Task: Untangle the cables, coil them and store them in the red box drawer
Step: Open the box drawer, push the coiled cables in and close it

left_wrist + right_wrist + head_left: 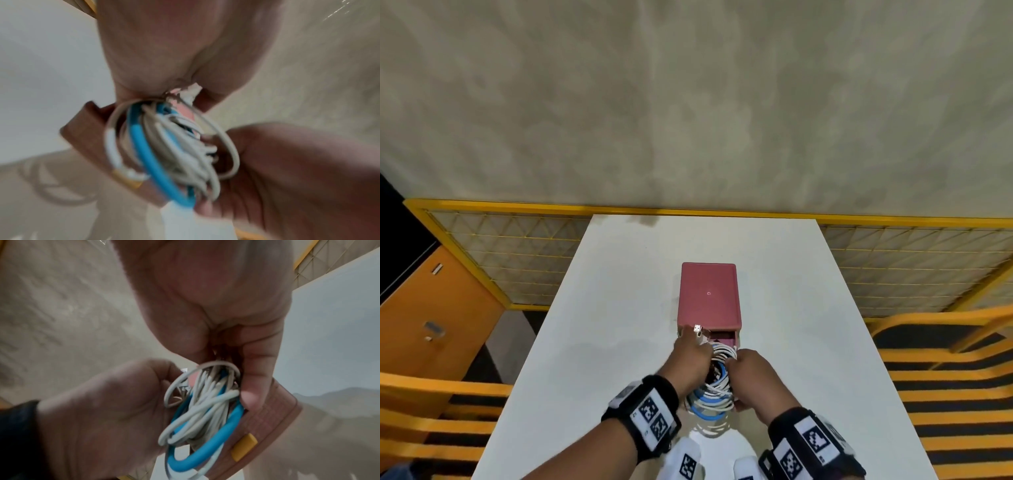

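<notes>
At lower centre of the head view, a coiled bundle of white and blue cables is gripped by both hands, left hand and right hand, over the red box drawer on the tabletop, while only the wrist views reveal the drawer's yellow tab.

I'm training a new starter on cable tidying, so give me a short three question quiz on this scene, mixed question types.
1. True or false: the drawer of the red box is pulled out toward the person.
2. Multiple choice: besides white, which colour shows in the cable bundle? A green, B blue, C black.
3. Short answer: what colour is the small tab on the drawer front in the right wrist view?

Key
1. True.
2. B, blue. The left hand and right hand both hold the bundle over the open drawer.
3. Yellow.
</notes>
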The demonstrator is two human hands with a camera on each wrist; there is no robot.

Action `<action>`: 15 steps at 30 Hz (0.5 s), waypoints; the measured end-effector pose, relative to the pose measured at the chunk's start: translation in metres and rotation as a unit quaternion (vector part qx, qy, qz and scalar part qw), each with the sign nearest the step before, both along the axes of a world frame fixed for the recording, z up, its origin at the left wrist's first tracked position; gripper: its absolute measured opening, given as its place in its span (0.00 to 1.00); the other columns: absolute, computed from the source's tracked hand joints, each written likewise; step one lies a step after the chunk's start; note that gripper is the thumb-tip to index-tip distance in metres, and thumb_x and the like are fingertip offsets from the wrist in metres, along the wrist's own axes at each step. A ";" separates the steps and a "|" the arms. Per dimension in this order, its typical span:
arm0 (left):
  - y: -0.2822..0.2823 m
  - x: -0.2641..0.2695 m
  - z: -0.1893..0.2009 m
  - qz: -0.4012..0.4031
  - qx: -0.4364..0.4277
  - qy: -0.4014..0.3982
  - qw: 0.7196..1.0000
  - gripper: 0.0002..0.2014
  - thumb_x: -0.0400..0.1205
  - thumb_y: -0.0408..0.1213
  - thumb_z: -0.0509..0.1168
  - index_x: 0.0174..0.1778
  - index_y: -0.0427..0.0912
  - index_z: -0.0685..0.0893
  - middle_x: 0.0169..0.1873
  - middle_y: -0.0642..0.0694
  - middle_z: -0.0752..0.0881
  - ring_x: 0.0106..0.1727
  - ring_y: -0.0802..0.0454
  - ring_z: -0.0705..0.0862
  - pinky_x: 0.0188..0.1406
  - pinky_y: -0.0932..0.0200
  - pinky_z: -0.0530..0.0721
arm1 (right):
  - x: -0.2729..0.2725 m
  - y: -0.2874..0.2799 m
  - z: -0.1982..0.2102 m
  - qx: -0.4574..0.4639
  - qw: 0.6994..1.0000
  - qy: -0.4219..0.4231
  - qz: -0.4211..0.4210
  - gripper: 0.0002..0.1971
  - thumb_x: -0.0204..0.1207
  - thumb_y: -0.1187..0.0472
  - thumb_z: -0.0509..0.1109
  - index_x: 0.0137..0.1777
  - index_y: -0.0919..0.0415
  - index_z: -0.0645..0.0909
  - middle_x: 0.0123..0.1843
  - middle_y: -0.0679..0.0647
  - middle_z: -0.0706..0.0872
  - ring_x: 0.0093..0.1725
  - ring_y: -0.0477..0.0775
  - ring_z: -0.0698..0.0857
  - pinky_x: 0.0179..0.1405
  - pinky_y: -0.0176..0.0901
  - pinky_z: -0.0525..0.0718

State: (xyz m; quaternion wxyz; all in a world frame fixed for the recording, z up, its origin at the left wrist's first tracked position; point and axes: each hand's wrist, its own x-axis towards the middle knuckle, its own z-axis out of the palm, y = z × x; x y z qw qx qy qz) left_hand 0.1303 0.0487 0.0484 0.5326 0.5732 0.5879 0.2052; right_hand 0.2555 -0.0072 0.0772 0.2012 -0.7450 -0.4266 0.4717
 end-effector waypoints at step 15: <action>0.006 -0.022 -0.011 -0.091 0.267 0.299 0.911 0.15 0.79 0.35 0.59 0.54 0.51 0.89 0.55 0.49 0.84 0.55 0.41 0.80 0.49 0.50 0.82 | -0.014 0.010 -0.018 0.088 0.979 -0.175 0.062 0.11 0.82 0.55 0.59 0.52 0.60 0.79 0.50 0.60 0.88 0.48 0.63 0.86 0.46 0.48 0.84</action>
